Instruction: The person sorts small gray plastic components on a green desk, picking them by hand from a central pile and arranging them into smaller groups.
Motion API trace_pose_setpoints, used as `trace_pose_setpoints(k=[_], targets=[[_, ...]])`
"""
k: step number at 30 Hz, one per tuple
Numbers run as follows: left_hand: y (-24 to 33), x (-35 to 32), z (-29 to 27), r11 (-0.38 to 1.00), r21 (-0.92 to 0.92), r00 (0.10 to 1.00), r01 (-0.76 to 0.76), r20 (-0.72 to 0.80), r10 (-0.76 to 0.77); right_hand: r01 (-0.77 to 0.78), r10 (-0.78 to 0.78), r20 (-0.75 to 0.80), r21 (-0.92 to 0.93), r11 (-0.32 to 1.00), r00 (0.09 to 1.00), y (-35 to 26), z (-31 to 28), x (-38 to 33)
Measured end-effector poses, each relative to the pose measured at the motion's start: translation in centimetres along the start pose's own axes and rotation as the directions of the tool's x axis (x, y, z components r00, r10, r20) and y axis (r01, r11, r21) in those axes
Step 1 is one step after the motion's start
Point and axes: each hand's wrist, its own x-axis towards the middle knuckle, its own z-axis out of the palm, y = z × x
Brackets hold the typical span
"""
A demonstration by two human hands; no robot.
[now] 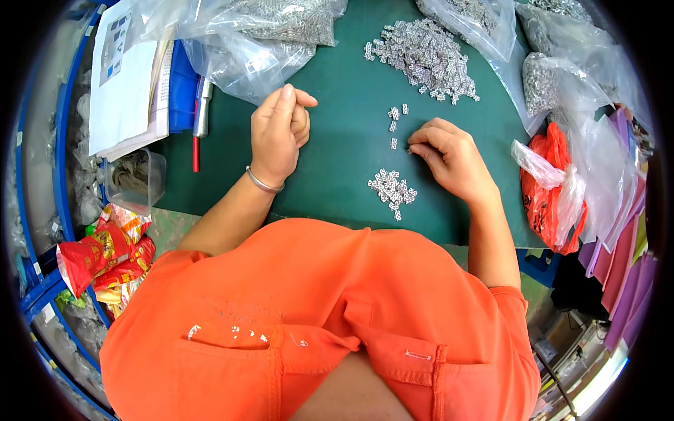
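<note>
My right hand (pixel 453 158) is over the green table with thumb and fingertips pinched on a small silver metal piece, mostly hidden by the fingers. Just left of it, several small openwork metal pieces (pixel 393 126) lie in a loose upright row. Nearer to me sits a small pile of the same metal pieces (pixel 393 191), and a larger heap of metal pieces (pixel 432 59) is spread at the far side. My left hand (pixel 279 130) is raised at the left of the table, fingers curled in and thumb up. Whatever it may hold is hidden. A bangle circles that wrist.
Clear plastic bags of metal parts (pixel 281 28) lie at the far left, more bags (pixel 562 77) at the far right. A red plastic bag (pixel 544 182) rests at the right edge. Papers (pixel 126 77), a red pen (pixel 196 151) and a plastic tub (pixel 151 184) are at the left.
</note>
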Motion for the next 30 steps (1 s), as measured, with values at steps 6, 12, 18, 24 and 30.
trace_pose_setpoints(k=[6, 12, 18, 24, 30], targets=[[0.0, 0.1, 0.2, 1.0, -0.017, 1.0, 0.02, 0.002, -0.02, 0.079, -0.093, -0.112, -0.121, 0.989, 0.989, -1.8, 2.4, 0.5], [-0.1, 0.0, 0.0, 1.0, -0.011, 1.0, 0.016, -0.002, -0.016, 0.007, -0.012, 0.088, 0.054, 0.999, 0.996, -1.7, 1.1, -0.1], [-0.1, 0.1, 0.1, 1.0, -0.017, 1.0, 0.012, 0.001, -0.012, 0.188, -0.205, -0.08, -0.178, 0.966, 0.976, -1.3, 2.4, 1.9], [0.0, -0.1, 0.0, 1.0, -0.027, 1.0, 0.011, -0.007, -0.011, 0.044, -0.046, 0.024, 0.091, 0.995, 0.999, -1.0, 1.2, 1.1], [0.0, 0.0, 0.1, 0.999, -0.029, 1.0, 0.018, -0.002, -0.018, 0.047, -0.075, -0.176, -0.158, 0.986, 0.981, -1.6, 2.3, 3.7]])
